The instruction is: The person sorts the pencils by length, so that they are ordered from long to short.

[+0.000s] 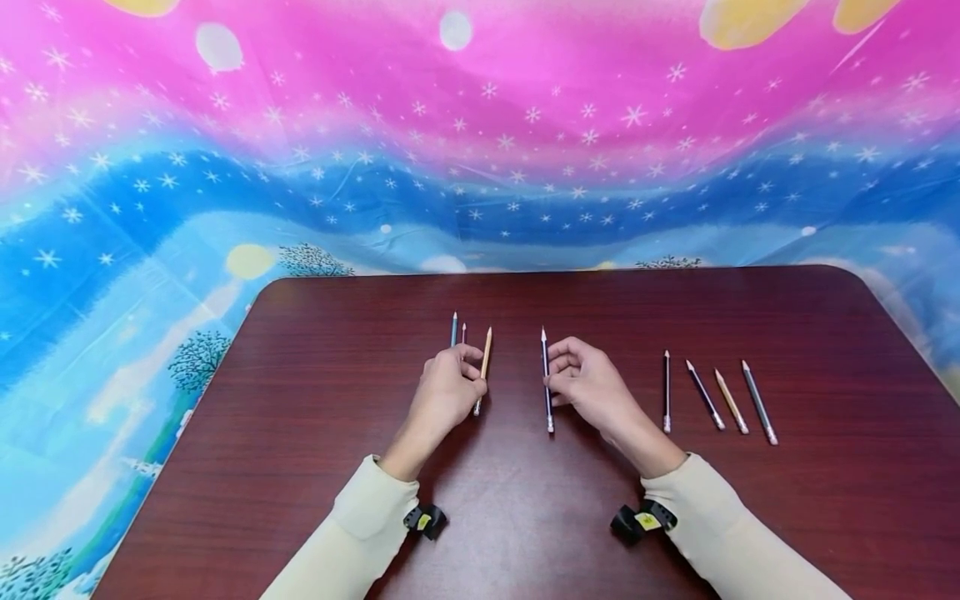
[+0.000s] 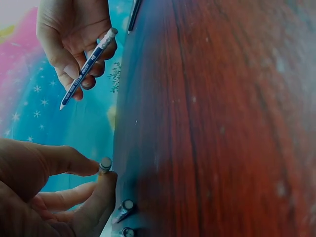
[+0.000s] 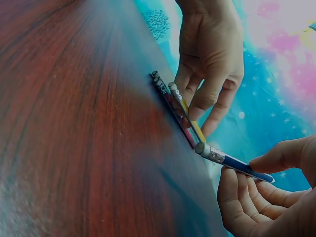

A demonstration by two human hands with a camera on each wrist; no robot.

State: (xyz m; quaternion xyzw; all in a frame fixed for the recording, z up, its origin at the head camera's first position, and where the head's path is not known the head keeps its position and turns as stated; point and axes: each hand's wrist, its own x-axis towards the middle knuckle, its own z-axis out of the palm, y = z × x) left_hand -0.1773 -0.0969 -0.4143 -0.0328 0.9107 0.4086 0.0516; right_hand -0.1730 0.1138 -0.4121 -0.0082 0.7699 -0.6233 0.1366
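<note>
My left hand (image 1: pixel 447 387) pinches a yellow pencil (image 1: pixel 486 354) between thumb and fingers, its sharpened tip pointing away from me. Just past that hand lie a light blue pencil (image 1: pixel 453 327) and a thin dark reddish pencil (image 1: pixel 464 332), both partly hidden by it. A dark blue pencil (image 1: pixel 546 375) with a silver eraser end is gripped by my right hand (image 1: pixel 592 387). In the left wrist view white lettering runs along the dark blue pencil (image 2: pixel 85 71). The right wrist view shows this pencil (image 3: pixel 237 164) held above the table, thumb on top and fingers beneath.
On the right of the brown table (image 1: pixel 510 517) lie a black pencil (image 1: pixel 667 392), a dark blue pencil (image 1: pixel 705 395), a yellow pencil (image 1: pixel 731 402) and a grey pencil (image 1: pixel 760 402), side by side. A printed snowflake cloth (image 1: pixel 480 167) hangs behind the table's far edge.
</note>
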